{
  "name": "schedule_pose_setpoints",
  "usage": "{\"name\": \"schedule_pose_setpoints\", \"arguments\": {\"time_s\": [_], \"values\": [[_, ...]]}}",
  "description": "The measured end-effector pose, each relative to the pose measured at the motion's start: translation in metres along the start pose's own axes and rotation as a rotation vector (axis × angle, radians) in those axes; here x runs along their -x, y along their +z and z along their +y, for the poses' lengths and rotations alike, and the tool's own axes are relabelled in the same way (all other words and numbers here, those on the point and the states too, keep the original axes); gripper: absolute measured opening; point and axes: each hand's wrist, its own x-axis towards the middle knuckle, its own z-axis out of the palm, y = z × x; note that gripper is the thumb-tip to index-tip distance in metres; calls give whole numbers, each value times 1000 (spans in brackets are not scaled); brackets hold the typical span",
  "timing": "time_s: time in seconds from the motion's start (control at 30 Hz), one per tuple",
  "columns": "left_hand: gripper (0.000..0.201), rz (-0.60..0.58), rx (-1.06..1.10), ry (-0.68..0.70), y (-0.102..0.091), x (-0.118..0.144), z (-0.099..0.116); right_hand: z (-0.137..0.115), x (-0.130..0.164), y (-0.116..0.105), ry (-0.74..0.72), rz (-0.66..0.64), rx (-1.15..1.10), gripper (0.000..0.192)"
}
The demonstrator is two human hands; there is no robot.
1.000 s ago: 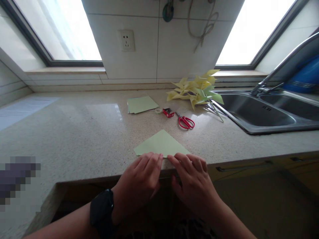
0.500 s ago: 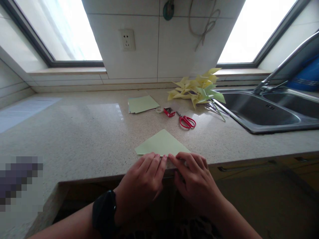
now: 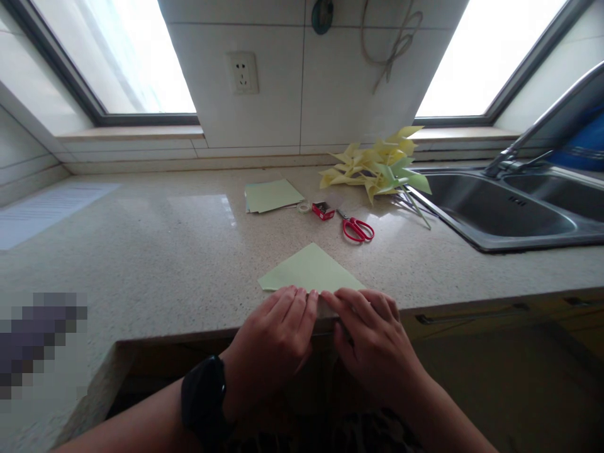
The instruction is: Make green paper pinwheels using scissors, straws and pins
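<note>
Pressing down along the near edge of the pale green folded paper triangle [image 3: 309,272], your left hand [image 3: 274,343] and your right hand [image 3: 372,343] lie side by side, fingers flat and held close together on the paper, index fingertips almost touching at the middle of the fold. Neither hand pinches anything; both simply bear down. You wear a black wristwatch [image 3: 204,397] on the left wrist.

That triangle rests at the front edge of the speckled beige stone table [image 3: 141,251], its point aimed away from you. Farther back lies a small stack of pale green paper sheets [image 3: 271,195], and just beside it a little roll of clear tape [image 3: 303,206] and a small red box [image 3: 323,211] (any print on it is too small to read). Red-handled scissors [image 3: 357,228] sit near the box, and behind them a heap of yellow and green paper pinwheels [image 3: 377,170] spreads toward the stainless steel sink [image 3: 500,211] with its curved metal faucet [image 3: 533,135].

On the white tiled wall [image 3: 283,94] you have a white wall socket [image 3: 242,72], unlabelled as far as can be seen, and a looped cord [image 3: 394,47] hanging near it.
</note>
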Motion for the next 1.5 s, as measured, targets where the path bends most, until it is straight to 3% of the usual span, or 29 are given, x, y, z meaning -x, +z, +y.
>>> {"name": "schedule_pose_setpoints", "arguments": {"time_s": [0.57, 1.07, 1.3, 1.5], "values": [[50, -7, -29, 21, 9, 3, 0, -5, 0, 5, 15, -3, 82, 49], [64, -85, 95, -66, 5, -2, -2, -7, -5, 3, 35, -57, 119, 58], [59, -70, 63, -53, 5, -1, -2, -9, -5, 2, 38, -36, 76, 42], [60, -77, 67, -12, 8, 0, -4, -9, -5, 3, 37, -25, 81, 47]]}}
